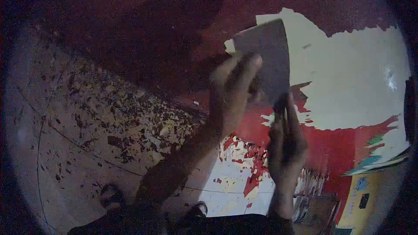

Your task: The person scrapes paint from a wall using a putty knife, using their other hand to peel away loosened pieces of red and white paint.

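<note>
A dark grey flat sheet [274, 56] is held up in front of a large cream sheet with ragged edges [348, 78]. My left hand [233, 80] grips the grey sheet near its lower left edge, thumb and fingers closed on it. At the sheet's bottom corner is my right hand [287, 135], its fingers together and pinching that corner, somewhat blurred. Below the cream sheet lies a red surface [331, 148] with torn edges.
Many small scraps [139, 126] litter the tiled floor [65, 165] at left. A white area with red scraps [230, 191] lies between my forearms. A yellow printed piece [363, 200] and a stack of thin items [318, 204] are at lower right.
</note>
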{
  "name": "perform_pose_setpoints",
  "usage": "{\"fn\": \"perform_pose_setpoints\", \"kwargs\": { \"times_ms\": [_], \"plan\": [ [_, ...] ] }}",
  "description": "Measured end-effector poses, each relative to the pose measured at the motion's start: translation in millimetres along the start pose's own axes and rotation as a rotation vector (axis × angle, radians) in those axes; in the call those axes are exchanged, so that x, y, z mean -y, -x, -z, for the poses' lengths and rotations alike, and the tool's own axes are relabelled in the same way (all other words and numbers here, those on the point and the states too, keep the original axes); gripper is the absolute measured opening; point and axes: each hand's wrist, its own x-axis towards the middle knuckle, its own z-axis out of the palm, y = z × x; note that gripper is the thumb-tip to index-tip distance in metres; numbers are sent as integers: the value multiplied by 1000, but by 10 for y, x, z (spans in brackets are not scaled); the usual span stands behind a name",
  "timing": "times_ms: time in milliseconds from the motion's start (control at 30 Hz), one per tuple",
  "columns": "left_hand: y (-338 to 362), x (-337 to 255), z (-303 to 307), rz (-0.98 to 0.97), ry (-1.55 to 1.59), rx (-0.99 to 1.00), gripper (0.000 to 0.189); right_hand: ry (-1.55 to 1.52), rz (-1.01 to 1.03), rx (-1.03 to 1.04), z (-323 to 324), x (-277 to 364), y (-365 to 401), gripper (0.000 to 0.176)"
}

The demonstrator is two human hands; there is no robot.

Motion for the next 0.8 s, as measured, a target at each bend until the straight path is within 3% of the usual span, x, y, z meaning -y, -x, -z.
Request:
{"fn": "perform_pose_setpoints", "kwargs": {
  "times_ms": [33, 200, 267, 300, 400, 500, 533, 600, 633, 733, 767, 800],
  "plan": [
    [-47, -31, 43, -9, -2, 10, 27, 25, 71, -41, -84, -111, -10, 48],
    [11, -71, 2, 85, -58, -38, 27, 7, -220, 92, 198, 269, 16, 47],
    [-18, -91, -28, 53, -90, -96, 27, 35, 37, -36, 44, 91, -23, 47],
    [-109, -64, 87, -21, -41, 42, 27, 67, 45, -31, -15, 93, -16, 47],
    [-3, -45, 47, 4, -14, -3, 28, 21, -56, 28, 36, 34, 23, 46],
    [113, 92, -25, 160, -36, -4, 30, 18, -163, 103, 202, 182, -17, 46],
    [62, 99, 25, 89, -23, -34, 31, 11, -202, 125, 237, 238, -48, 46],
    [-93, -20, 54, -24, 2, -96, 31, 75, 66, 15, -62, 103, -113, 46],
    [-135, -190, -22, -43, 116, -221, 30, 27, 182, -29, -209, 137, -179, 46],
    [-55, -130, 59, 90, 29, -128, 28, 77, 48, 41, 28, 221, -132, 46],
    [38, -106, 29, 196, -28, -70, 29, -10, -172, 103, 191, 266, -63, 45],
    [73, -2, 11, 197, 10, -66, 29, 11, -214, 101, 232, 258, -30, 45]
  ]
}}
